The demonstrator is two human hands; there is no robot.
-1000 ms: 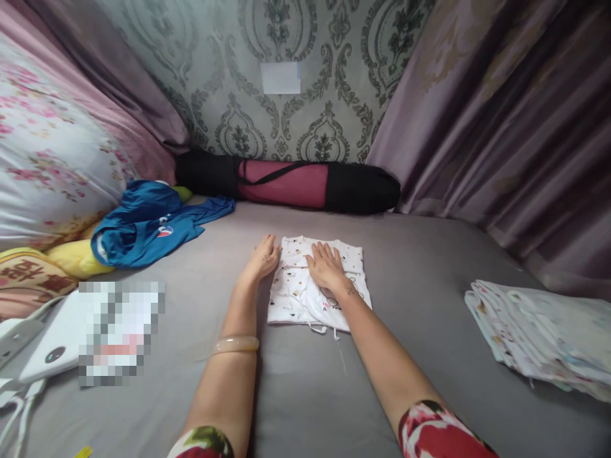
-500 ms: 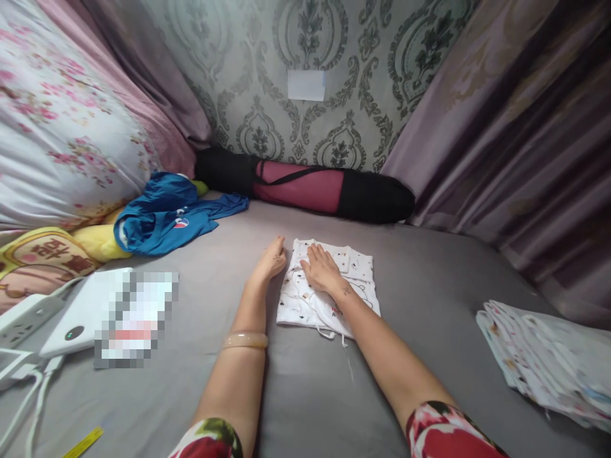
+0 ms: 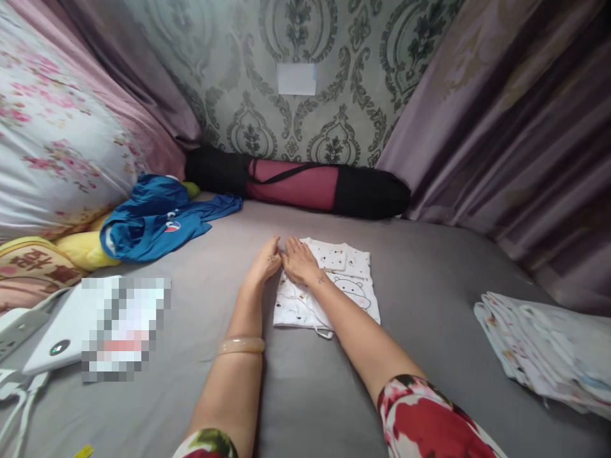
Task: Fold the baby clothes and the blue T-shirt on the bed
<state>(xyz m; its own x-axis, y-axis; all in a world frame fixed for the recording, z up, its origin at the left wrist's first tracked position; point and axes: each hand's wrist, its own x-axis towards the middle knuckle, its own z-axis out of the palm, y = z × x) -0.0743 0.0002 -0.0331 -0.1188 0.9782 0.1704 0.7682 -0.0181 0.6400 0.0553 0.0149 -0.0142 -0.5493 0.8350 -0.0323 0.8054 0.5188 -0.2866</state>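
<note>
White fabric printed with small motifs makes up the folded garment (image 3: 352,294) I am watching from my remote seat; it lies flat on the grey sheet (image 3: 310,407), and I take its middle as the centre of my clock. My right hand (image 3: 300,261) rests palm down on the cloth towards 10 o'clock, fingers straight and close together, clamped on nothing. My left hand (image 3: 267,259) stands on edge just beyond it, beside the garment's margin at 10 o'clock; its inner side is hidden from me, so I cannot tell whether it pinches the cloth. Both hands sit right beside each other. A line-drawn animal face shows nearer 3 o'clock, and a white cord loop (image 3: 324,332) pokes out at 6. Well apart, a folded cloth stack (image 3: 548,350) lies between 3 and 4, a blue shirt (image 3: 153,226) near 10, and a black-and-maroon bag (image 3: 296,186) across 12.
</note>
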